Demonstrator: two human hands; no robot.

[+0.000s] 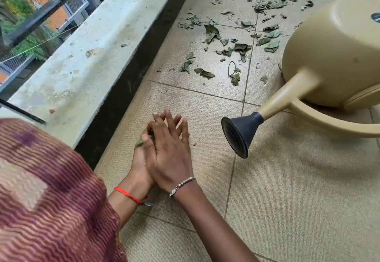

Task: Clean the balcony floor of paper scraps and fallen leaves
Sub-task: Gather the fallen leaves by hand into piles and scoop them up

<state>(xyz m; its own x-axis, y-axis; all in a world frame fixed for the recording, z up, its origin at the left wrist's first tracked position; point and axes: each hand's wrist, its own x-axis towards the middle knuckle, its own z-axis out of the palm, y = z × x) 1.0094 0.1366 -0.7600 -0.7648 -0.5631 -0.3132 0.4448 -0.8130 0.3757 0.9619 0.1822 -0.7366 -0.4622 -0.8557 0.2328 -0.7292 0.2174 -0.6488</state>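
My left hand (140, 157), with a red thread at the wrist, lies palm up low over the beige floor tiles (287, 189) and cups a small bunch of green leaf scraps (139, 141), its fingers curled round them. On top of it lies my right hand (171, 152), wearing a silver bracelet, fingers straight and spread, pressing on the scraps. Many dry green fallen leaves (211, 33) are scattered over the tiles farther ahead. No paper scraps show.
A beige watering can (329, 56) stands on the right, its dark blue rose (238, 134) pointing toward my hands. A pale concrete ledge (92, 56) with a black railing (55, 0) runs along the left. Maroon striped cloth (41, 200) covers the lower left.
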